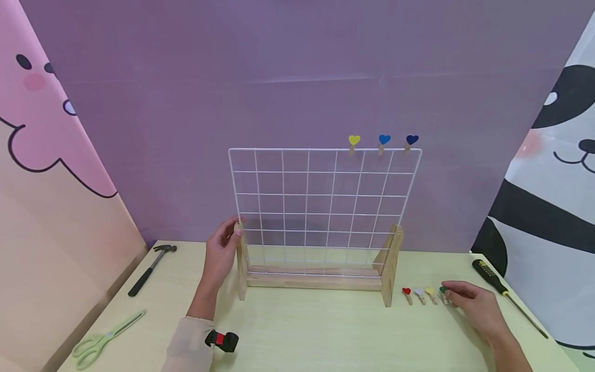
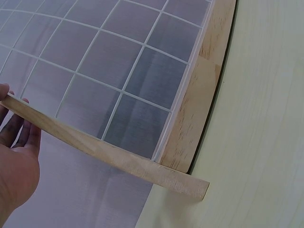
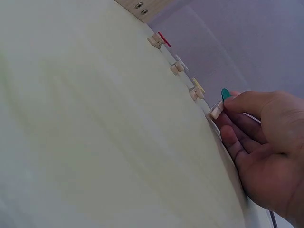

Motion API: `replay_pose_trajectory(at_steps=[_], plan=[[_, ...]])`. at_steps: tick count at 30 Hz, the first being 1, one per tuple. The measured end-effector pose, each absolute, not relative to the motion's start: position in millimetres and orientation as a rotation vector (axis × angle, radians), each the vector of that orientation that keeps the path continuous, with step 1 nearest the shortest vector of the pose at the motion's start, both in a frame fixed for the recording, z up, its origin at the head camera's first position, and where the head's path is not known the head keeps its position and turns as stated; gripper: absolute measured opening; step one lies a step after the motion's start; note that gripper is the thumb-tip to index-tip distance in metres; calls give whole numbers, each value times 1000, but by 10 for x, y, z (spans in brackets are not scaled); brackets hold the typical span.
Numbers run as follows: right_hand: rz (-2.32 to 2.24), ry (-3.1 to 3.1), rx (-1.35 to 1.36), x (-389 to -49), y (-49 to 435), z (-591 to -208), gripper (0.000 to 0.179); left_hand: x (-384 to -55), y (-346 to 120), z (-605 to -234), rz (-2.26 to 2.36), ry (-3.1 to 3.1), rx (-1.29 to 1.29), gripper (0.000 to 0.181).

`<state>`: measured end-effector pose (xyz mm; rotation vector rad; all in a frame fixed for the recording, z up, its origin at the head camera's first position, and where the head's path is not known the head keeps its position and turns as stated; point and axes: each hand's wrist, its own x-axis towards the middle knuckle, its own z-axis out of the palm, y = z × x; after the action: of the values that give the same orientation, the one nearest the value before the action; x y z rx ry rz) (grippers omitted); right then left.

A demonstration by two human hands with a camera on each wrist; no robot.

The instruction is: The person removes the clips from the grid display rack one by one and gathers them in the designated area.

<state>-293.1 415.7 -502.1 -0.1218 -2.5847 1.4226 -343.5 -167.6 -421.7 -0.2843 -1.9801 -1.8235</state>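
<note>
A white wire grid stands upright in a wooden stand. My left hand holds the top of the stand's left post, thumb on one side and fingers on the other. In the left wrist view, that wooden post runs down from the hand. At the right of the table, my right hand pinches a green heart clothespin between thumb and fingers. Beside it lie a red heart clothespin, a white one and a yellow heart clothespin.
Yellow, light blue and dark blue heart clothespins are clipped on the grid's top wire, towards the right. A hammer and green scissors lie at the left. A screwdriver lies by the right edge.
</note>
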Motion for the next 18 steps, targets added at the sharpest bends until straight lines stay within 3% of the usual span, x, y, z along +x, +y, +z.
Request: replay_pose_trajectory(at_steps=[18], plan=[[1236,-2628,-95,-2936,4174,-5108,40,-3407,-1672,-4220,-1812,-1987,-295,34]])
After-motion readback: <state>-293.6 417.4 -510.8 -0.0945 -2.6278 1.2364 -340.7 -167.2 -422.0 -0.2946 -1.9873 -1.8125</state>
